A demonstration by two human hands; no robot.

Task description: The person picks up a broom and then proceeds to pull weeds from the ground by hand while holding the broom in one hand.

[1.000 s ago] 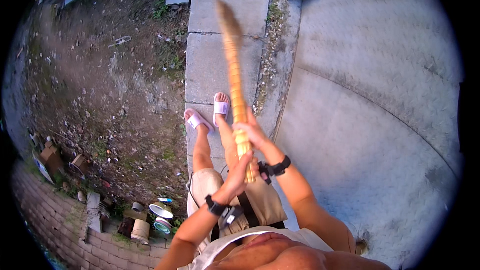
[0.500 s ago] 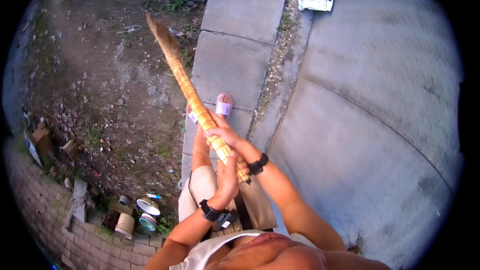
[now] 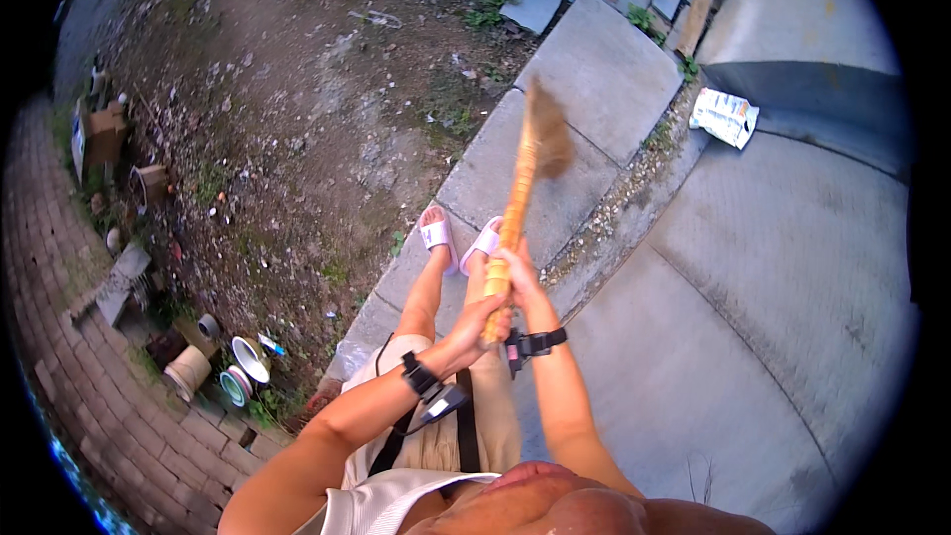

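Observation:
A broom (image 3: 515, 200) with a wrapped yellow handle and brown bristles points away from me, its bristle end over the grey paving slabs. Both my hands are wrapped round the handle. My left hand (image 3: 477, 329) grips its near end. Just beyond it, my right hand (image 3: 519, 269) closes round the handle further up. The bristles are smeared by motion, and I cannot tell whether they touch the slab. Each wrist wears a black strap with a small device. My feet in pink slide sandals (image 3: 437, 231) stand on the slabs, close to the handle.
Bare soil (image 3: 297, 129) with scattered litter lies left of the slab path (image 3: 624, 79). To the right is a concrete surface (image 3: 693, 337), with a white printed bag (image 3: 724, 118) near its far edge. Flowerpots (image 3: 187, 373), basins (image 3: 252, 360) and boxes (image 3: 104, 135) stand at the left beside brick paving.
The broom has swung to the right, its bristles going from over the soil to over the slabs. Both hands have kept their grip. The whole view has turned.

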